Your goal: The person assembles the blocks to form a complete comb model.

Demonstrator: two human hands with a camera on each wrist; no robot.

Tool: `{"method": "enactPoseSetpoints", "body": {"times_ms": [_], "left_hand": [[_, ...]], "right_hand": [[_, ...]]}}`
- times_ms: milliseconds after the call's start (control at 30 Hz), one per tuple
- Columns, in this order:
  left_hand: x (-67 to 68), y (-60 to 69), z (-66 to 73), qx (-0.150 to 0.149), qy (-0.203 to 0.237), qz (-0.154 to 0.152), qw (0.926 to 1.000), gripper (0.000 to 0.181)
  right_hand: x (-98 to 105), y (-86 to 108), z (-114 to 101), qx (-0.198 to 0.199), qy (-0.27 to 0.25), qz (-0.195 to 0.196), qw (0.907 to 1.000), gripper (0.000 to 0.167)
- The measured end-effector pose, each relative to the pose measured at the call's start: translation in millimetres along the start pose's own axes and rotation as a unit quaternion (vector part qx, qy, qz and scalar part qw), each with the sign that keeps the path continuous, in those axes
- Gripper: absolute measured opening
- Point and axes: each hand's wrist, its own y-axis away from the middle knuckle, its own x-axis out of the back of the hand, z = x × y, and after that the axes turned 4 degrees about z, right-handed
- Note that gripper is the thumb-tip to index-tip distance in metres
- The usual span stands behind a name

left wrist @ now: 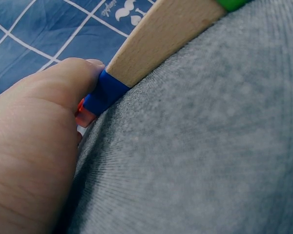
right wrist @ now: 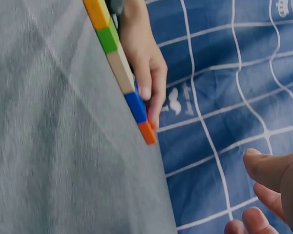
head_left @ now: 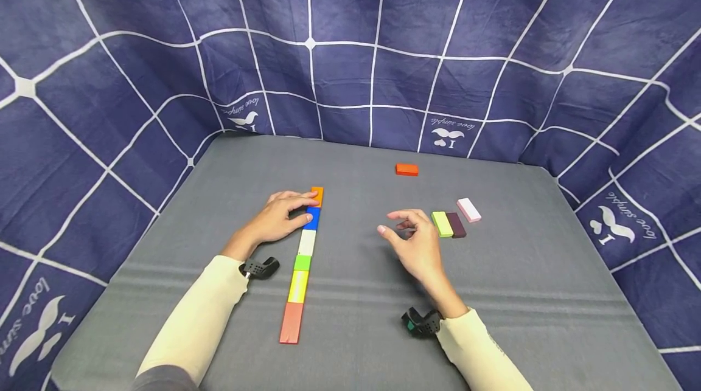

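A straight row of coloured blocks lies end to end: orange [head_left: 317, 195], blue [head_left: 311, 219], cream [head_left: 306, 243], green [head_left: 302, 262], yellow [head_left: 298, 286] and red [head_left: 291, 323] nearest the body. My left hand [head_left: 282, 217] rests at the row's far end, fingertips on the orange block and thumb at the blue one; the left wrist view shows the thumb against the blue block [left wrist: 105, 91]. My right hand [head_left: 417, 245] hovers right of the row, fingers loosely bent and apart from the thumb, holding nothing. In the right wrist view its fingers [right wrist: 266, 168] are likewise empty.
Beyond and beside my right hand lie a yellow-green block [head_left: 442, 224] touching a dark maroon block [head_left: 456, 225], a pale pink block [head_left: 468, 210] and, farther back, a red-orange block [head_left: 407, 169]. A blue gridded cloth [head_left: 350, 75] hangs behind the grey table [head_left: 350, 318].
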Motion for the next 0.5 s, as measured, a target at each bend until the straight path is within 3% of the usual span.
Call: {"method": "enactPoseSetpoints", "body": {"times_ms": [500], "left_hand": [[-1.4,0.0,0.2,-0.001,0.004,0.006,1.0,0.039]], "right_hand": [[19.5,-6.3,20.5,-0.048,0.02,0.048,0.9975,0.031]]}}
